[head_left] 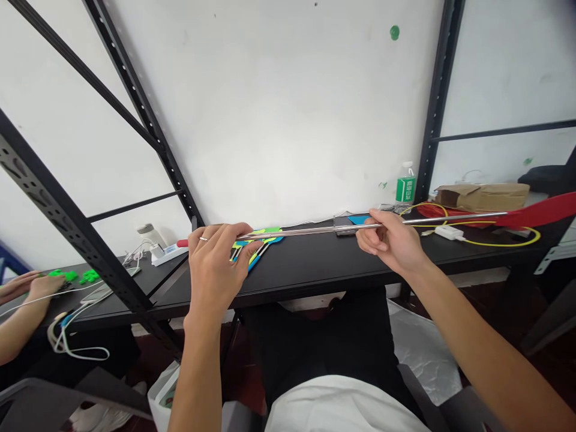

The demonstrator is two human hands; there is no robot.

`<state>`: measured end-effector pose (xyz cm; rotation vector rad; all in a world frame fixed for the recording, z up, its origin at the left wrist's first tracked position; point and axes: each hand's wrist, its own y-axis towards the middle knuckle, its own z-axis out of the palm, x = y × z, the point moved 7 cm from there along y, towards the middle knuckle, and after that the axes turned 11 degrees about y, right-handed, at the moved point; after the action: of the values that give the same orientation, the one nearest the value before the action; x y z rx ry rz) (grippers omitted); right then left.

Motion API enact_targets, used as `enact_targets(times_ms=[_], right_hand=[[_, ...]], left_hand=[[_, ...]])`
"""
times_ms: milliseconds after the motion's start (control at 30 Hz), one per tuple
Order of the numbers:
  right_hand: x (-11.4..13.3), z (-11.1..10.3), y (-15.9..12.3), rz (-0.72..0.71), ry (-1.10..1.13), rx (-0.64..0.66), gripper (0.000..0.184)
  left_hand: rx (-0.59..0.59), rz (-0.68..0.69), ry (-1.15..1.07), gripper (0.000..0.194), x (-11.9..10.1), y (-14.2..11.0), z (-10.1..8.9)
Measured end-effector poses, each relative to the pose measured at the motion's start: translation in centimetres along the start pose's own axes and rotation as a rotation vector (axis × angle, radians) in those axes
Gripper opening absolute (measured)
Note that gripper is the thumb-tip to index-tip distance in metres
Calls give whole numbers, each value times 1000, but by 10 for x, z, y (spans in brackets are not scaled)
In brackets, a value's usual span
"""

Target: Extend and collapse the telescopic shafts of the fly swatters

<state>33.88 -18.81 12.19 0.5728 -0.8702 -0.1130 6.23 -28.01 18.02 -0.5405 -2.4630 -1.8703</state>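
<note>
A long, thin telescopic metal rod (310, 231) runs nearly level across the view, above the table. Its left end is a red tip (182, 243), and a broad, flat red piece (546, 213) seems to be joined at its right end. My left hand (218, 255) is closed around the rod near the red tip. My right hand (389, 237) pinches it further right, past a step in its thickness. Behind my left hand, several green, yellow and blue pieces with thin metal rods (265, 243) lie on the black table (301, 270), partly hidden.
A water bottle (405, 183) stands by the wall. At right are a brown paper package (483, 197), a yellow cable (517, 240) and a white adapter (449, 233). A black metal post (76, 222) stands at left. Beyond it, another person's hands (42, 285) touch green pieces.
</note>
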Motion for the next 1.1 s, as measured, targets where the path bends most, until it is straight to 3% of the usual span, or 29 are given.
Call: enact_targets(times_ms=[167,333,533,900,1100], right_hand=[[-2,0,0,12,-56,43,52],[-1,2,-1,12,-82,70,56],[-1,0,0,0,-19,24,48],[-7,5,1,28,-64,70,57],[-6,2,1,18,-92,58,58]], left_hand=[[-7,7,21,9,2,-1,0],[5,-2,35,21,3,-2,0],[33,-8,19,16,-1,0,1],[-20,36,20,13,3,-2,2],[66,30,-17,19,3,-3,8]])
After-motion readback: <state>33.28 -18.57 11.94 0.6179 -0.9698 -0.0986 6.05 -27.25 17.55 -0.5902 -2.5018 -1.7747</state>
